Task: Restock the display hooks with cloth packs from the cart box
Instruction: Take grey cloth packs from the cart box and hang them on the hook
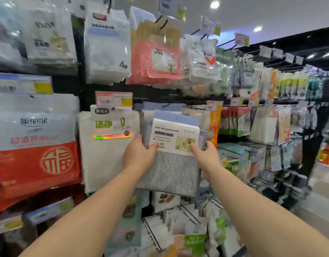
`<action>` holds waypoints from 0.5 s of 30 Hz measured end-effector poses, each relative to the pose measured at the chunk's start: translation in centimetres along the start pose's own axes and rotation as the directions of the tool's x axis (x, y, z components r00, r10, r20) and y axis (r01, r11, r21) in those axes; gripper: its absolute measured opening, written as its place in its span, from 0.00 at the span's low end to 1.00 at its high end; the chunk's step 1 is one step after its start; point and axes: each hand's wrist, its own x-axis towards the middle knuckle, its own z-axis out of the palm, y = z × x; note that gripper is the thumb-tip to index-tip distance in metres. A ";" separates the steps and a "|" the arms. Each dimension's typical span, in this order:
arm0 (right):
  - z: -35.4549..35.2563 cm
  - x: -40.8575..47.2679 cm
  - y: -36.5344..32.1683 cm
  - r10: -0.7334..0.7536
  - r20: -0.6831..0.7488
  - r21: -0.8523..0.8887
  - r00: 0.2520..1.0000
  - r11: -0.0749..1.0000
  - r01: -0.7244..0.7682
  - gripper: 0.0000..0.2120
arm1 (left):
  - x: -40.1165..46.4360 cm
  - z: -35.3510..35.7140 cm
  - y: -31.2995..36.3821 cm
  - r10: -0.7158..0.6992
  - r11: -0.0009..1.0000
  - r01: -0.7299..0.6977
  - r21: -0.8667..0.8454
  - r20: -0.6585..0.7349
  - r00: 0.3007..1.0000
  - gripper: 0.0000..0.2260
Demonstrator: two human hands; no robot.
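Observation:
A grey mesh cloth pack (169, 169) with a white and blue label card is held up in front of the display wall at centre. My left hand (139, 154) grips its left edge, thumb on the label. My right hand (206, 156) grips its right edge, thumb on the label too. Behind the pack's top hang more blue-topped packs (160, 107) on a black hook (167, 104). Whether the held pack's hole sits on the hook is hidden. The cart box is out of view.
White cloth packs (108, 149) hang just left of the held pack, and red-and-white bags (35, 145) further left. Pink packs (154, 62) and white packs (106, 47) hang above. Wire baskets of goods (178, 225) lie below. More hooks run along the aisle to the right (271, 123).

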 end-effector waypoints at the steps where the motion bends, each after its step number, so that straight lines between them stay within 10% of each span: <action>1: 0.4 1.3 -0.2 -0.015 0.008 -0.009 1.000 1.000 0.015 0.14 | 0.7 0.4 0.1 0.010 1.000 -0.008 0.026 -0.042 0.999 0.13; 15: 3.7 13.2 0.2 -0.107 0.149 0.114 0.983 0.989 0.091 0.25 | 5.4 6.6 1.5 -0.076 0.978 0.141 0.153 -0.365 0.928 0.11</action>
